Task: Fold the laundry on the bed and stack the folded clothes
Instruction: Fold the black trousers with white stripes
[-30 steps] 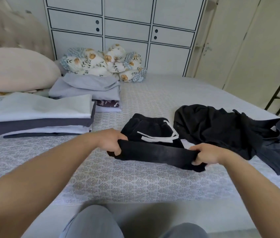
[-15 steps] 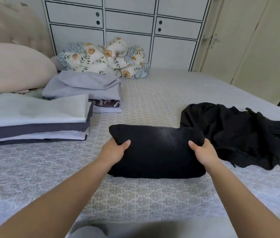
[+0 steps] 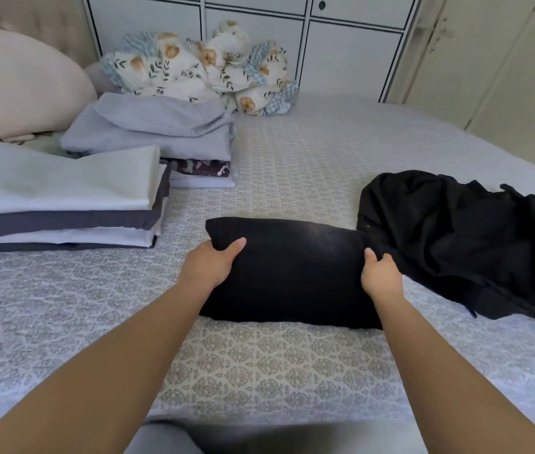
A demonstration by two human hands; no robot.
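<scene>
Both my hands are on the folded black garment [image 3: 295, 270], one at each end. My left hand [image 3: 208, 265] grips the left end w/ thumb on top and fingers tucked under; my right hand [image 3: 381, 273] pinches the right end the same way, fingers curled round the edge. The bundle spans the gap between my hands, lying on the bed [image 3: 292, 152] right in front of me.

Handling, I'd guess: soft, light, thickish knit, so it'll sag in the middle if I lift by the ends only. Better to keep fingers well underneath and thumbs pressing down so the layers don't slide open. Not slippery, not fragile.

Just beyond my right hand, touching the bundle's right end, is the unfolded black clothing [image 3: 462, 237], a crumpled heap, prob next to fold. I'd watch I don't drag it along when lifting.

Off to the left of my left hand, well apart, sits the near stack [image 3: 59, 204] of white and dark grey folded pieces. Behind that, further from my hand, is the lilac stack [image 3: 158, 132]. I reckon the near stack is the likely landing spot for this one; can't be sure.
</scene>
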